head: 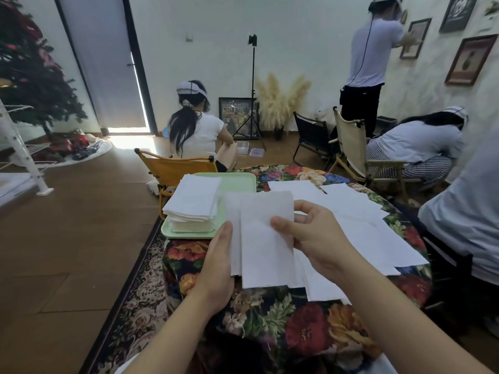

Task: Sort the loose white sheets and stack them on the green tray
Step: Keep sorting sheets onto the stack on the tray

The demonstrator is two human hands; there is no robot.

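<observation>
Tray (pixel 237 182) set at frame centre-left on the table (pixel 283 319); stack of sheets (pixel 194 206) piled on its left part. Loose sheets (pixel 364 225) spread to its right. One sheet (pixel 264 244) held before the tray, between both hands.

A round table (pixel 283 317) covered by a dark floral cloth carries everything. At its far left edge sits a green tray (pixel 237 182), partly overhanging the rim, with a stack (pixel 194 203) of folded white sheets on its left part. Loose sheets (pixel 359 222) lie spread and overlapping across the right half of the cloth, from the far edge down to the near middle, some reaching the right rim; the table itself stands on a patterned rug (pixel 135 306) laid over a brown floor (pixel 67 252).
</observation>
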